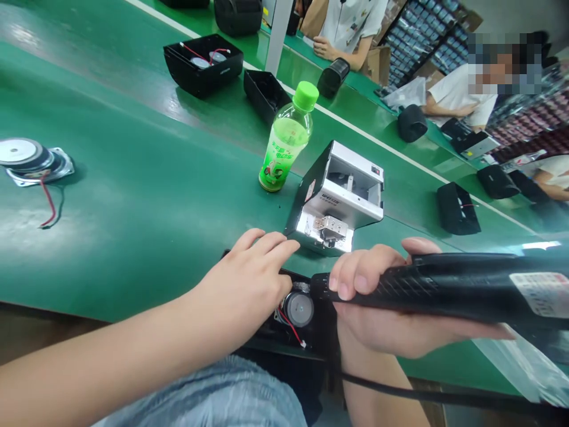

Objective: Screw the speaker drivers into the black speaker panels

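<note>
My right hand [373, 284] is wrapped round a black electric screwdriver [444, 284], held nearly level with its nose pointing left. That nose comes down over a black speaker housing [322, 332] at the table's front edge. Inside the housing sits a round grey speaker driver [300, 309], from which a red wire [291, 327] runs to a small white connector. My left hand [255, 273] lies over the left part of the housing, fingers stretched out and the lowest one close to the screwdriver's nose. The tool's tip and whatever lies under my left palm are hidden.
Beyond my hands stand a white-and-black screw feeder [335, 196] and a green-capped bottle [287, 139]. A loose speaker driver [35, 160] lies at the left. Further back are an open housing with drivers [204, 65], an empty housing [264, 95] and people seated across the line.
</note>
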The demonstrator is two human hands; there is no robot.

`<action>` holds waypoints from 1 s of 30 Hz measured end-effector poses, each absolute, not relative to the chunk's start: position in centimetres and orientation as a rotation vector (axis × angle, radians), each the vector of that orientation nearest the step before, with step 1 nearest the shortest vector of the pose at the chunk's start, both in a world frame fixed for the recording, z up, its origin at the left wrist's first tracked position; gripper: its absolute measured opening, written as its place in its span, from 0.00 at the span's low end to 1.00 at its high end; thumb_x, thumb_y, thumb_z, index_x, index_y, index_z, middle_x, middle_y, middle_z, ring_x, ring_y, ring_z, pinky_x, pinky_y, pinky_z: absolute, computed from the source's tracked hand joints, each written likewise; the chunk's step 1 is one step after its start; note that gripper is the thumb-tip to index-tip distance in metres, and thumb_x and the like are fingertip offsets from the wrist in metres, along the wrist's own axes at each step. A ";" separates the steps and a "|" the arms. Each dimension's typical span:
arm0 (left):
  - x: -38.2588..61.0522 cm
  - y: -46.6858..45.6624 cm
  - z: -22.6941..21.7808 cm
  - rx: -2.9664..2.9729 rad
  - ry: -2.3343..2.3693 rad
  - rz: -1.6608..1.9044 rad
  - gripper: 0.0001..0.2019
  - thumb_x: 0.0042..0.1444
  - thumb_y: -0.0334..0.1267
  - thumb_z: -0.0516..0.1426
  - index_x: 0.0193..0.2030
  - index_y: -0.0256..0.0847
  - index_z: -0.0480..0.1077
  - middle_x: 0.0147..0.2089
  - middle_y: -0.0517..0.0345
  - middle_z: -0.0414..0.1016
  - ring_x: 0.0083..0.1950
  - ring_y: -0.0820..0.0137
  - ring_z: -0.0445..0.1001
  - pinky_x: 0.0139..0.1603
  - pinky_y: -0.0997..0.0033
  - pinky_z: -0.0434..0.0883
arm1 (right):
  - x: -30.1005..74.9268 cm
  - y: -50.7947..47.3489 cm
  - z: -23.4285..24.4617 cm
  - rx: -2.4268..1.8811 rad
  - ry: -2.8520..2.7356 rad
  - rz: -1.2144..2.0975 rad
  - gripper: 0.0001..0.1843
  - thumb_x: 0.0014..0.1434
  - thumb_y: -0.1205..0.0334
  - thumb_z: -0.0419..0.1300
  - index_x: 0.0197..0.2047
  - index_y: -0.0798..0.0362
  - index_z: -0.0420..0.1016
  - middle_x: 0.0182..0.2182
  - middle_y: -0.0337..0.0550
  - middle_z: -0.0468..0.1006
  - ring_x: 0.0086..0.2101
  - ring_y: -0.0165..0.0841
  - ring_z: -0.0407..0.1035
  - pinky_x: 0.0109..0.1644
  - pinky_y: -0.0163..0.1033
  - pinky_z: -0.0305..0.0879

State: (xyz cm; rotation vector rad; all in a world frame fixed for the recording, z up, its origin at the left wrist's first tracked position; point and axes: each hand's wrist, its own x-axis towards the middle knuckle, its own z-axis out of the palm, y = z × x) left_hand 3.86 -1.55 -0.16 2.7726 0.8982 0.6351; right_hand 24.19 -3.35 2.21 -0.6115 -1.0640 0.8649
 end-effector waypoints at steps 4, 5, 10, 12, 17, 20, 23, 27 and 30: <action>4.1 -2.0 -0.8 2.687 0.941 0.580 0.04 0.64 0.33 0.68 0.36 0.40 0.83 0.71 0.38 0.78 0.69 0.42 0.75 0.67 0.36 0.70 | 24.2 -3.8 3.2 -0.643 -0.995 0.909 0.36 0.68 0.24 0.55 0.53 0.45 0.86 0.22 0.35 0.80 0.17 0.33 0.70 0.20 0.40 0.72; 4.1 -2.0 -0.9 2.665 0.942 0.571 0.03 0.63 0.34 0.69 0.37 0.40 0.83 0.70 0.39 0.78 0.70 0.42 0.75 0.68 0.35 0.70 | 24.1 -4.0 3.5 -0.651 -0.977 0.914 0.36 0.67 0.24 0.56 0.52 0.46 0.86 0.22 0.35 0.80 0.17 0.33 0.70 0.21 0.40 0.72; 4.3 -2.0 -1.0 2.576 0.944 0.523 0.02 0.61 0.35 0.72 0.37 0.43 0.85 0.68 0.43 0.81 0.69 0.42 0.76 0.68 0.33 0.69 | 23.3 -4.3 5.0 -0.735 -0.875 0.924 0.30 0.60 0.26 0.69 0.48 0.43 0.88 0.19 0.32 0.77 0.16 0.32 0.68 0.21 0.39 0.71; 4.4 -1.9 -1.0 2.555 0.944 0.524 0.03 0.63 0.34 0.71 0.37 0.45 0.86 0.66 0.46 0.82 0.68 0.44 0.77 0.67 0.35 0.70 | 23.2 -4.4 5.3 -0.749 -0.857 0.931 0.31 0.59 0.24 0.67 0.46 0.43 0.88 0.18 0.32 0.76 0.15 0.32 0.67 0.20 0.39 0.70; 4.5 -1.7 -0.9 2.542 0.944 0.520 0.07 0.67 0.34 0.67 0.36 0.45 0.86 0.64 0.49 0.84 0.66 0.47 0.77 0.66 0.38 0.71 | 23.3 -4.5 5.4 -0.772 -0.844 0.921 0.33 0.58 0.21 0.65 0.45 0.41 0.89 0.17 0.32 0.75 0.14 0.33 0.65 0.18 0.39 0.68; 4.5 -1.7 -1.0 2.553 0.948 0.516 0.07 0.66 0.36 0.69 0.35 0.43 0.86 0.63 0.49 0.84 0.66 0.47 0.77 0.67 0.39 0.71 | 23.3 -4.5 5.4 -0.782 -0.830 0.912 0.32 0.59 0.21 0.65 0.45 0.40 0.88 0.17 0.32 0.75 0.14 0.33 0.65 0.19 0.39 0.67; 4.5 -1.7 -1.1 2.570 0.949 0.500 0.08 0.67 0.37 0.68 0.35 0.42 0.85 0.62 0.50 0.85 0.66 0.48 0.78 0.67 0.40 0.70 | 23.2 -4.5 5.3 -0.777 -0.850 0.907 0.34 0.60 0.20 0.62 0.46 0.40 0.88 0.17 0.32 0.75 0.14 0.32 0.65 0.18 0.39 0.66; 4.3 -1.8 -1.2 2.589 0.933 0.522 0.09 0.68 0.36 0.67 0.35 0.42 0.84 0.60 0.50 0.85 0.66 0.49 0.78 0.67 0.43 0.71 | 23.0 -4.5 5.3 -0.752 -0.868 0.906 0.36 0.61 0.20 0.60 0.45 0.43 0.88 0.18 0.33 0.76 0.14 0.32 0.66 0.19 0.38 0.68; 4.3 -1.8 -1.3 2.596 0.915 0.564 0.09 0.66 0.35 0.69 0.33 0.41 0.83 0.57 0.51 0.86 0.64 0.50 0.79 0.66 0.44 0.71 | 23.0 -4.7 5.3 -0.737 -0.870 0.919 0.35 0.61 0.21 0.61 0.45 0.43 0.88 0.18 0.35 0.76 0.15 0.33 0.67 0.19 0.39 0.69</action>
